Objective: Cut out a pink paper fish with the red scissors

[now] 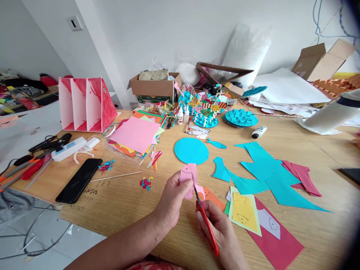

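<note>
My left hand (176, 195) pinches a piece of pink paper (186, 169) on which a fish is drawn. In my right hand (218, 225) is a pair of red-handled scissors (210, 234), its blades at the right edge of the pink paper. Just beyond the paper lies a blue paper circle (191, 150). Under and beside my right hand is an orange paper (210, 198) with a drawn outline, partly hidden. To the right, a yellow paper fish drawing (244, 214) rests on a pale green sheet, beside a lilac fish drawing (270, 222) on a dark red sheet (281, 245).
Blue paper offcuts (261, 165) spread to the right. At left are a black phone (79, 180), a wooden stick (116, 176), a power strip (69, 149) and stacked coloured paper (135, 133). Glue bottles (180, 116), blue paper crafts (240, 117) and a cardboard box (154, 88) stand behind.
</note>
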`<state>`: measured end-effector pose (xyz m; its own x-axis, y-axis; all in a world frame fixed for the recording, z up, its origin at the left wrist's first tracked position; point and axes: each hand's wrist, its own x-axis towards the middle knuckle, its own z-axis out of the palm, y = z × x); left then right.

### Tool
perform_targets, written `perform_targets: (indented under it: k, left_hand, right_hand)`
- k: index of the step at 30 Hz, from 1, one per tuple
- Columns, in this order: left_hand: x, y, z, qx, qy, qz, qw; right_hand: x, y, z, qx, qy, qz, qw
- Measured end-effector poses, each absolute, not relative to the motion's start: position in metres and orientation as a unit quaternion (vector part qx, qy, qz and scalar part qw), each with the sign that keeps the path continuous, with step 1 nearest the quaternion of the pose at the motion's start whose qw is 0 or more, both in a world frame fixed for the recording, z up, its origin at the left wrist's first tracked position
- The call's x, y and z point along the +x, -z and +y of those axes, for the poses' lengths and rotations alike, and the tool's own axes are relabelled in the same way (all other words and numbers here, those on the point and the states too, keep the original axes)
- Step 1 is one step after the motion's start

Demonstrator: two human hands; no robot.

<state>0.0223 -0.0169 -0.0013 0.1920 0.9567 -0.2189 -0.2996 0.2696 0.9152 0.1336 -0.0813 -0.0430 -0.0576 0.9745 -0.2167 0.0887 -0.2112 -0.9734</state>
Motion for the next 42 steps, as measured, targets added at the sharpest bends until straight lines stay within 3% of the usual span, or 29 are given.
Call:
perform_targets:
  k: [23, 42]
  left_hand:
    - [0.0212, -0.0018, -0.0117, 0.37, -0.456, 0.41, 0.698]
    - [0.0156, 0.0001, -0.0147, 0.32, -0.438, 0.377, 0.751]
  right_hand:
    - [0.1354, 0.05, -0.0777, -0.584, -0.476, -0.515, 0.409]
    - [0.1355, 0.0508, -0.0831, -0.542, -0.594, -0.416, 0.424]
